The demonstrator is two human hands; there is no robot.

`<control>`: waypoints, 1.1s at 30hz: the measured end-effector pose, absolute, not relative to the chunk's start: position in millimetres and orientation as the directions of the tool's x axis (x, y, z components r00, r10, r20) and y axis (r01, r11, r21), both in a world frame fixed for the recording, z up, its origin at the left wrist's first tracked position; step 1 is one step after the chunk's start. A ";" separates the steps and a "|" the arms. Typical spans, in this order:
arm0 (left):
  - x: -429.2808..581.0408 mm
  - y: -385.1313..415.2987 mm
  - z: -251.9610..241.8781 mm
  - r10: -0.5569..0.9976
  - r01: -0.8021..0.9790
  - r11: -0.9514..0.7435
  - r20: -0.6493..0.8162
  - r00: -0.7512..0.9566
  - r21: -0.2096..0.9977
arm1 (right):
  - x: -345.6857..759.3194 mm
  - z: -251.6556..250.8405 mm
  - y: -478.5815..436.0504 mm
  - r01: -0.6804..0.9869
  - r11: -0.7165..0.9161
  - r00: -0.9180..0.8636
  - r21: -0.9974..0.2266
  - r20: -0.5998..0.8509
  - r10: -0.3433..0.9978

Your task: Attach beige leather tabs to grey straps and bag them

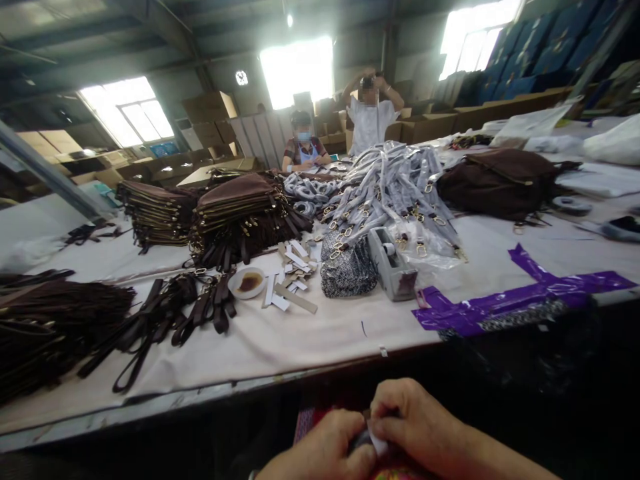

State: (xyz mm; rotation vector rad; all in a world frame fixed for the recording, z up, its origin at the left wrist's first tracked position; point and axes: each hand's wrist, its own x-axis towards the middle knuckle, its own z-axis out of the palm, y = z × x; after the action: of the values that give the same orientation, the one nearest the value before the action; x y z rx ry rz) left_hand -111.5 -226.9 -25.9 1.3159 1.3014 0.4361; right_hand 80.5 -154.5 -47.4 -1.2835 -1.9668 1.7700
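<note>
table (310, 340): matt off-white cloth cover | straps (200, 310): dark brown, leather-like, metal clips | tape dispenser (393, 263): grey plastic | film (525, 297): glossy purple plastic; crinkled

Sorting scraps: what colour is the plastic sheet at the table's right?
Purple plastic sheet, clearest in the head view.

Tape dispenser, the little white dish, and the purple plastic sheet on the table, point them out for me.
tape dispenser (391, 263), head view, on its grey side wall.
white dish (235, 285), head view, on its left rim.
purple plastic sheet (505, 303), head view, on the flat middle strip.
</note>
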 end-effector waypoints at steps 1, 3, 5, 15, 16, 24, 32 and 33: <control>-112.1 -229.9 -28.1 0.825 0.391 0.322 -0.458 0.331 0.862 | 80.3 -51.4 -157.3 0.454 -0.103 -0.599 -0.885 -0.390 0.699; -110.4 -234.1 -35.4 0.820 0.372 0.347 -0.471 0.324 0.861 | 80.3 -56.9 -160.4 0.419 -0.127 -0.607 -0.899 -0.381 0.697; -105.7 -236.1 -45.5 0.848 0.377 0.322 -0.442 0.293 0.868 | 80.5 -58.1 -159.1 0.392 -0.175 -0.621 -0.903 -0.400 0.674; -101.0 -235.5 -60.1 0.873 0.372 0.249 -0.373 0.314 0.895 | 81.9 -45.0 -134.0 0.505 0.308 -0.829 -0.806 -0.354 0.433; -101.5 -234.3 -57.5 0.871 0.363 0.254 -0.375 0.316 0.896 | 80.9 -47.8 -136.3 0.494 0.378 -0.838 -0.783 -0.315 0.445; -103.3 -228.0 -56.6 0.812 0.301 0.444 -0.521 0.264 0.844 | 88.0 -64.5 -155.2 0.123 0.948 -0.908 -0.295 0.351 0.227; -100.9 -226.6 -83.3 0.749 -0.115 0.655 -0.621 0.231 0.747 | 93.8 -56.6 -146.8 0.058 0.944 -0.924 -0.324 0.340 0.173; -100.0 -224.5 -85.1 0.759 -0.101 0.646 -0.621 0.196 0.757 | 93.1 -57.6 -148.2 0.063 0.947 -0.918 -0.316 0.353 0.178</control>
State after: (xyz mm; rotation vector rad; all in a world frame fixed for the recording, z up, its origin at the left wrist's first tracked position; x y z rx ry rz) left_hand -100.0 -224.5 -85.1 0.6524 1.2360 0.6661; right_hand 93.1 -148.2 -57.6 -0.1748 -2.7167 0.4234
